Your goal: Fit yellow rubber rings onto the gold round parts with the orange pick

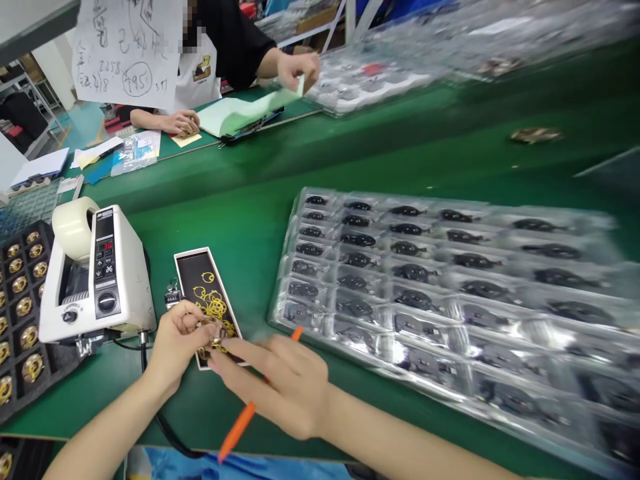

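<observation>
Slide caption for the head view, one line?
Two hands hold a small metal part over a box of yellow rings, beside a tape dispenser.

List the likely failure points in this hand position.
The small metal part at the left hand's fingertips might drop into the open box, among the yellow rings. The orange stick jutting from the right hand could catch the clear plastic tray.

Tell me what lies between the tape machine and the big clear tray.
Head view: a narrow box with yellow rings, a counter beside it; left hand and right hand meet over the box.
</observation>
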### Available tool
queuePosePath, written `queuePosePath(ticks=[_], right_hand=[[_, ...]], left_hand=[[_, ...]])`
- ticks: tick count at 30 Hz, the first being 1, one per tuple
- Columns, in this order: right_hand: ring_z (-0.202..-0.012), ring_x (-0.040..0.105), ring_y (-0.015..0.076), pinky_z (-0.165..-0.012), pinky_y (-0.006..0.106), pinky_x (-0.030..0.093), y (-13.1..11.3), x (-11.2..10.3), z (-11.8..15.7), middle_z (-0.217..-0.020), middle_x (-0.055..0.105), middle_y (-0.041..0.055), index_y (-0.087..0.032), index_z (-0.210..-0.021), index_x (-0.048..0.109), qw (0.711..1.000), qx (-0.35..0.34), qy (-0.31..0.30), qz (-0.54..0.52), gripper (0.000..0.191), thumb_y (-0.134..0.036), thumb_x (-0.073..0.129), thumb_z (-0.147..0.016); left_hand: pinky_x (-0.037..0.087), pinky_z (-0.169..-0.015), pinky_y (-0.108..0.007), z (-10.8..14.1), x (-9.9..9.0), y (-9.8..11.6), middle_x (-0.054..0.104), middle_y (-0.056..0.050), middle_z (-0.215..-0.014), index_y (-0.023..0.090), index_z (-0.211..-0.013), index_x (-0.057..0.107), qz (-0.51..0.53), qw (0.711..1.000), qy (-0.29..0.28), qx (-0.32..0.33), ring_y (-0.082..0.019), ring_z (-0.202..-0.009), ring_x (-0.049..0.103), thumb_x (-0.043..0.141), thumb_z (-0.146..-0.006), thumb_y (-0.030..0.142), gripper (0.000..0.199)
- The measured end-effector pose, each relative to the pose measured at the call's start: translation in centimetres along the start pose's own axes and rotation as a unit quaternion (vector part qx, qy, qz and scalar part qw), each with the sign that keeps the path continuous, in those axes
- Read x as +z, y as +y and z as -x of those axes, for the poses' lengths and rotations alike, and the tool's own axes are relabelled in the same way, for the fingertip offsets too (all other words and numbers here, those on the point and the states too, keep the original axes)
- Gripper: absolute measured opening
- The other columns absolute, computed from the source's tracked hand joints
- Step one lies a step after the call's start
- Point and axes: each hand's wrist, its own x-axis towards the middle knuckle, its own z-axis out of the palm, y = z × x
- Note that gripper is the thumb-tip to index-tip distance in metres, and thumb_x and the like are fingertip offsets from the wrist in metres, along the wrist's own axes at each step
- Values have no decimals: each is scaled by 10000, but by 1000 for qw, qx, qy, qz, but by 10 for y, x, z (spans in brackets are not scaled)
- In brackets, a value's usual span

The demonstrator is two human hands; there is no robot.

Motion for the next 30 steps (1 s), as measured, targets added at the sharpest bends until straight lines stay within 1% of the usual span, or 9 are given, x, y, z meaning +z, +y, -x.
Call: queuePosePath(ticks=[2, 3, 5, 7, 10, 13, 17, 24, 30], right_hand=[[-615, 567, 137, -541, 282, 407, 2, 3, -2, -916, 734, 36, -288, -941, 681, 999, 19, -18, 32, 225, -143, 516, -895], [-627, 569, 142, -550, 288, 405, 4, 5, -5, -937, 734, 49, -267, -932, 680, 998, 36, -21, 45, 223, -125, 512, -894], [-644, 575, 153, -562, 296, 404, 9, 7, -11, -913, 734, 66, -224, -893, 668, 997, 54, -19, 49, 192, -110, 514, -891], [-657, 585, 159, -571, 294, 411, 13, 8, -14, -855, 734, 66, -198, -876, 652, 998, 49, -17, 33, 170, -102, 512, -890], [-646, 588, 159, -570, 289, 419, 15, 9, -16, -805, 732, 63, -176, -878, 633, 999, 34, -17, 19, 147, -95, 511, -890], [-634, 588, 164, -567, 291, 429, 15, 8, -15, -800, 733, 76, -162, -892, 620, 999, 15, -14, 25, 136, -85, 509, -887], [-617, 582, 169, -548, 292, 433, 18, 8, -14, -810, 738, 97, -149, -936, 602, 1000, -20, -3, 20, 131, -73, 511, -879], [-628, 582, 169, -561, 291, 437, 20, 9, -10, -826, 735, 107, -143, -974, 592, 998, -47, -3, 37, 132, -86, 498, -901], [-611, 559, 163, -544, 286, 417, 21, 13, -7, -819, 735, 116, -123, -946, 587, 996, -75, 19, 51, 102, -105, 489, -923]], left_hand=[[454, -517, -188, 1, 1, -2, 611, 51, -537, 166, -742, 562, 30, 999, -8, -10, -89, -497, 554, 847, -583, 344, 372], [489, -535, -208, 2, 1, -3, 631, 45, -553, 164, -800, 594, 35, 999, -11, -10, -102, -513, 581, 844, -593, 367, 383], [541, -576, -248, 5, 2, -4, 666, 31, -591, 160, -920, 645, 35, 999, -14, -3, -123, -554, 620, 834, -615, 389, 425], [573, -609, -275, 7, 3, -4, 686, 25, -613, 158, -982, 670, 31, 999, -12, 9, -136, -591, 642, 826, -631, 384, 446], [602, -653, -299, 10, 5, -5, 728, -3, -676, 153, -979, 691, 30, 999, -4, 27, -156, -655, 679, 816, -648, 370, 414], [616, -683, -314, 12, 6, -7, 766, -48, -774, 147, -982, 703, 19, 999, 5, 46, -185, -704, 715, 800, -673, 341, 378], [616, -706, -294, 14, 6, -9, 779, -72, -836, 146, -966, 721, -7, 997, 11, 80, -200, -727, 736, 770, -704, 271, 295], [586, -678, -208, 15, 5, -13, 777, -59, -794, 138, -984, 729, -51, 992, 20, 111, -156, -694, 724, 700, -746, 207, 250], [580, -700, -217, 15, 4, -16, 778, -76, -849, 127, -1016, 723, -94, 987, 22, 130, -161, -731, 723, 635, -787, 207, 258]])
